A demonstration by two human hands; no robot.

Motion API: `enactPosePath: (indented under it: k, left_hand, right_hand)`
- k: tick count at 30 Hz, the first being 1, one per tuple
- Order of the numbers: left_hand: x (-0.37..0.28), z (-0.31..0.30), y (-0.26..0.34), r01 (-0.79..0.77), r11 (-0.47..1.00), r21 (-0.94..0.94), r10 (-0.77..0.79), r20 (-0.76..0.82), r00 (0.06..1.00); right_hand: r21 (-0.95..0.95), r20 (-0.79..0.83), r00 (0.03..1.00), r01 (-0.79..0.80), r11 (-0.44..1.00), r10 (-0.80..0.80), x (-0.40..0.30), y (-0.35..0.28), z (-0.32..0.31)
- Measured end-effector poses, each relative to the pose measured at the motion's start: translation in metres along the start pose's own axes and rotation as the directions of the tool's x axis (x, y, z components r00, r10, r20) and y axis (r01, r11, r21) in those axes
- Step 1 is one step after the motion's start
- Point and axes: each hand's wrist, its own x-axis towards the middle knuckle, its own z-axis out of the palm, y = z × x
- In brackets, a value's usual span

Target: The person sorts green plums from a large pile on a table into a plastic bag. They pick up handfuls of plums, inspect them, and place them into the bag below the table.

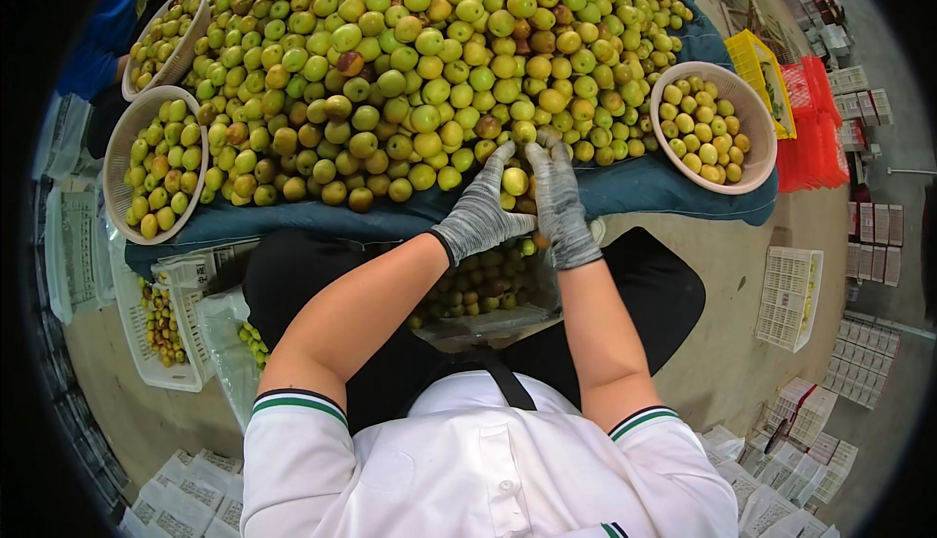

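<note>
A wide heap of green jujubes [410, 77], some with brown or reddish patches, covers the padded blue cloth table [315, 217] before me. At the front edge of the heap, my left hand [487, 205] and my right hand [562, 205] face each other in grey knit gloves. Several fruits lie in the gap between them, among them a yellow-green jujube [514, 181]. The fingertips of both hands reach the heap, and the left thumb points towards the right hand. Below the table edge, between my knees, more jujubes [476, 293] sit in a plastic-lined container, partly hidden by my forearms.
Pink baskets of jujubes stand at the right corner [765, 142] and left corner [110, 164] of the table. Another basket [194, 33] is beside a person in blue sleeves [99, 47]. White crates [150, 362] [787, 296], a yellow crate [754, 73] and red crates [805, 135] are around.
</note>
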Motion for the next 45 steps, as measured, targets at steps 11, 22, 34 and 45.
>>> enactPosePath:
  k: [11,22,34,45]
  left_hand:
    - [-0.012,-0.016,-0.004,0.020,0.999,-0.035,-0.019,0.019,1.000]
    - [-0.007,-0.017,0.002,0.086,0.993,-0.084,-0.082,0.049,0.995]
    - [-0.035,-0.024,-0.007,-0.020,1.000,-0.003,0.020,0.051,0.998]
    - [-0.032,-0.025,0.003,0.060,0.998,0.019,-0.061,0.086,0.994]
  right_hand:
    - [0.243,0.061,0.998,-0.021,0.970,0.006,-0.007,-0.003,0.001]
    - [-0.189,0.123,0.991,-0.030,0.982,0.054,0.005,0.001,-0.003]
    - [0.291,0.145,0.988,-0.088,0.952,0.047,-0.044,0.017,0.015]
    - [0.244,0.244,0.969,-0.106,0.964,0.045,-0.027,0.014,0.011]
